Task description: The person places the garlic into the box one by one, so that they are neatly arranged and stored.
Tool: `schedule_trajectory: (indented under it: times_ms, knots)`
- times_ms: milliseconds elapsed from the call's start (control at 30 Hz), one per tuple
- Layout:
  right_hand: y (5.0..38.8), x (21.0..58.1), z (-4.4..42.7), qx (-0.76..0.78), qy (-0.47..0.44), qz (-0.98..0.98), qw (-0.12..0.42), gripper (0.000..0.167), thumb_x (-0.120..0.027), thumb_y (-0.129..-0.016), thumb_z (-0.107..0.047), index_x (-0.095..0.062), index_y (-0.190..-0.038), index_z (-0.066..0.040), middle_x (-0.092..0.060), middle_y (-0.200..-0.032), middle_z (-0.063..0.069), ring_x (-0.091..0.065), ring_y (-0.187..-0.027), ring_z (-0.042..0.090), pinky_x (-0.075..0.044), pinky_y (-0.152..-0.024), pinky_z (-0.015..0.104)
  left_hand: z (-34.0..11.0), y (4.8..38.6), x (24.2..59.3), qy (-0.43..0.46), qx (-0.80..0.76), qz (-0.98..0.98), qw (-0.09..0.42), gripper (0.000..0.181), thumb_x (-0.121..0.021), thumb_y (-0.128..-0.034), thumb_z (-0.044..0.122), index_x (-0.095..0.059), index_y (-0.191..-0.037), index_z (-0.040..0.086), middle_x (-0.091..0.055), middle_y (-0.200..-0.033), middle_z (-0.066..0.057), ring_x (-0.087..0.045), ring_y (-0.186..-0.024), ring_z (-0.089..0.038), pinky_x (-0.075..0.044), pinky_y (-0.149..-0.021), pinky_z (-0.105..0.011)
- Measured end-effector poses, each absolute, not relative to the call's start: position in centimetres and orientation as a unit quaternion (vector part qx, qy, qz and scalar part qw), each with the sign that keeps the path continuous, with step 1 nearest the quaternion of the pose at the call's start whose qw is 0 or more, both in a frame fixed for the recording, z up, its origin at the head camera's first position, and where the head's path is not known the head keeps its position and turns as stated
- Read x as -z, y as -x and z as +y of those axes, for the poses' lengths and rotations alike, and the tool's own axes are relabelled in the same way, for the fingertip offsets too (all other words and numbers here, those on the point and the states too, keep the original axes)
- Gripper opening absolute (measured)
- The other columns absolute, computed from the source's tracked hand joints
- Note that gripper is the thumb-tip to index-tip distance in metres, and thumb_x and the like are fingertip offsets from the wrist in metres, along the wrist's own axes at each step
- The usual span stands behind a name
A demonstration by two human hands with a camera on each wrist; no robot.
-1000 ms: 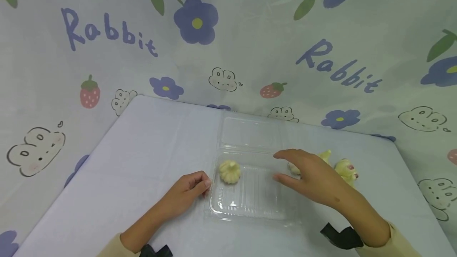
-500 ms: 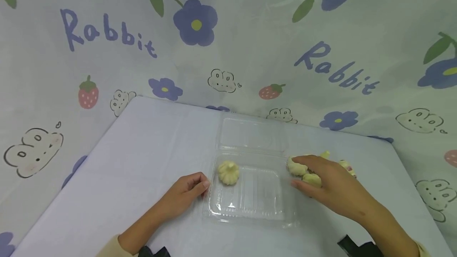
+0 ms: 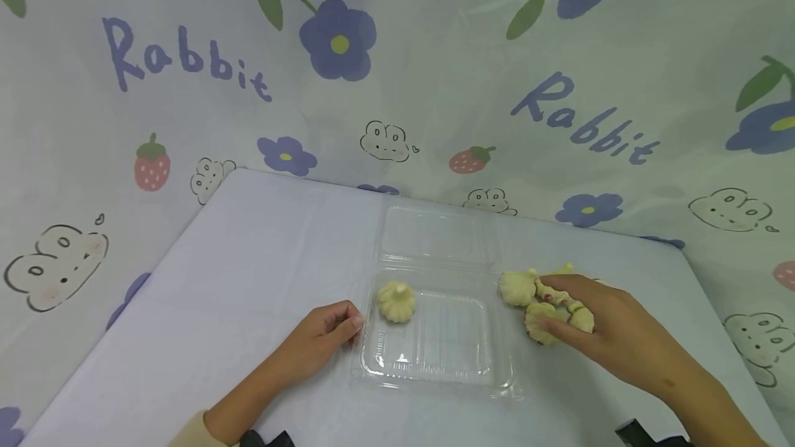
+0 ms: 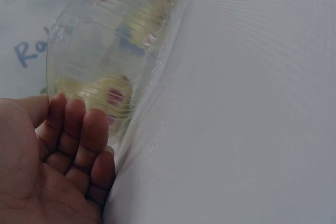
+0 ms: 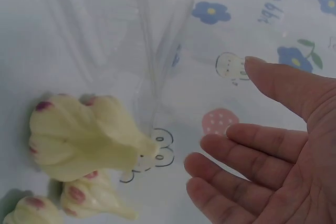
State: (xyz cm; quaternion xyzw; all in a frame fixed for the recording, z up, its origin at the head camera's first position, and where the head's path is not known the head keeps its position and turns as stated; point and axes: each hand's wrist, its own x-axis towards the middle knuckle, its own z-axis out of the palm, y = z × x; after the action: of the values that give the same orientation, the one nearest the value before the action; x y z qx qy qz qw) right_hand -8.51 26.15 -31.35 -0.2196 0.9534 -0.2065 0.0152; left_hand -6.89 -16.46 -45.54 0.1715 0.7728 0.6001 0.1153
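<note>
A clear plastic clamshell box (image 3: 456, 336) lies unfolded on the white table, with one garlic bulb (image 3: 397, 302) in its left part. My left hand (image 3: 319, 336) pinches the box's left rim between thumb and fingers; the left wrist view shows the same grip on the ribbed clear wall (image 4: 84, 40). To the right of the box, my right hand (image 3: 611, 326) hovers over a group of several garlic bulbs (image 3: 517, 288), partly hiding them. In the right wrist view its fingers (image 5: 252, 142) are spread and apart from the large purple-tipped bulb (image 5: 84, 137).
The box's lid (image 3: 437, 232) lies flat towards the back of the table (image 3: 286, 240). Behind it hangs a printed cloth (image 3: 422, 54) with rabbits and flowers. A black strap (image 3: 649, 433) shows below the right wrist.
My right hand has moved rightward and a little down, from above the box's right edge to the garlic group, uncovering more bulbs. My left hand keeps its place at the rim.
</note>
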Motion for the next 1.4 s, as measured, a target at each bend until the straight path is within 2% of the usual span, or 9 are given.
schedule_trajectory:
  times_ms: [333,533,700,833,933,1167,1400]
  knots:
    - [7.6,32.7,28.8,0.189,0.201,0.961,-0.010,0.054,-0.083,-0.092,-0.038,-0.066,-0.136,-0.013,-0.069,-0.131,0.006,-0.064,-0.123,0.039,-0.051,-0.093,0.061,-16.4,6.9,45.6,-0.168,-0.600,0.773,0.119,0.025,-0.054,-0.1110,0.024,-0.062,-0.091,0.011,-0.062,-0.084,-0.001,-0.059,-0.079,-0.021,-0.050,-0.072,-0.029]
    - [6.9,33.8,30.5,0.191,0.165,0.968,-0.001,0.058,-0.085,-0.089,-0.038,-0.065,-0.137,-0.012,-0.068,-0.133,0.011,-0.059,-0.127,0.046,-0.048,-0.093,0.063,-16.5,7.0,45.7,-0.170,-0.598,0.774,0.117,0.025,-0.054,-0.1111,0.024,-0.062,-0.091,0.011,-0.062,-0.084,-0.002,-0.058,-0.078,-0.021,-0.050,-0.072,-0.029]
    - [6.3,34.3,32.4,0.168,0.143,0.975,-0.005,0.063,-0.087,-0.087,-0.039,-0.064,-0.138,-0.009,-0.066,-0.136,0.019,-0.061,-0.122,0.048,-0.055,-0.082,0.059,-16.4,7.1,45.7,-0.176,-0.599,0.772,0.115,0.025,-0.053,-0.1113,0.023,-0.062,-0.091,0.011,-0.062,-0.084,-0.002,-0.059,-0.078,-0.021,-0.050,-0.072,-0.030]
    - [6.0,34.6,33.9,0.153,0.130,0.980,-0.013,0.064,-0.088,-0.085,-0.036,-0.064,-0.135,-0.003,-0.068,-0.130,0.022,-0.064,-0.114,0.047,-0.058,-0.070,0.051,-16.4,7.1,45.8,-0.177,-0.596,0.775,0.111,0.025,-0.054,-0.1112,0.022,-0.062,-0.091,0.011,-0.062,-0.084,-0.001,-0.059,-0.079,-0.021,-0.051,-0.072,-0.030]
    - [6.0,34.7,34.6,0.153,0.116,0.981,-0.011,0.065,-0.088,-0.086,-0.034,-0.064,-0.134,0.001,-0.068,-0.127,0.026,-0.064,-0.112,0.050,-0.058,-0.068,0.054,-16.4,7.0,45.7,-0.177,-0.594,0.777,0.107,0.025,-0.054,-0.1110,0.022,-0.062,-0.090,0.012,-0.062,-0.083,-0.001,-0.060,-0.078,-0.021,-0.051,-0.072,-0.029]
    - [6.2,35.2,35.9,0.155,0.069,0.985,0.035,0.066,-0.081,-0.093,-0.040,-0.059,-0.139,0.002,-0.065,-0.128,0.032,-0.065,-0.108,0.056,-0.054,-0.079,0.066,-16.3,7.0,45.7,-0.176,-0.596,0.775,0.112,0.025,-0.053,-0.1113,0.023,-0.062,-0.091,0.011,-0.062,-0.084,-0.002,-0.060,-0.079,-0.022,-0.051,-0.073,-0.030]
    - [6.5,36.4,36.3,0.160,0.046,0.985,0.045,0.068,-0.078,-0.095,-0.044,-0.059,-0.137,0.005,-0.065,-0.128,0.033,-0.067,-0.103,0.056,-0.055,-0.081,0.065,-16.4,7.0,45.5,-0.170,-0.591,0.781,0.113,0.025,-0.053,-0.1113,0.025,-0.062,-0.092,0.011,-0.063,-0.085,-0.003,-0.060,-0.080,-0.022,-0.051,-0.074,-0.030]
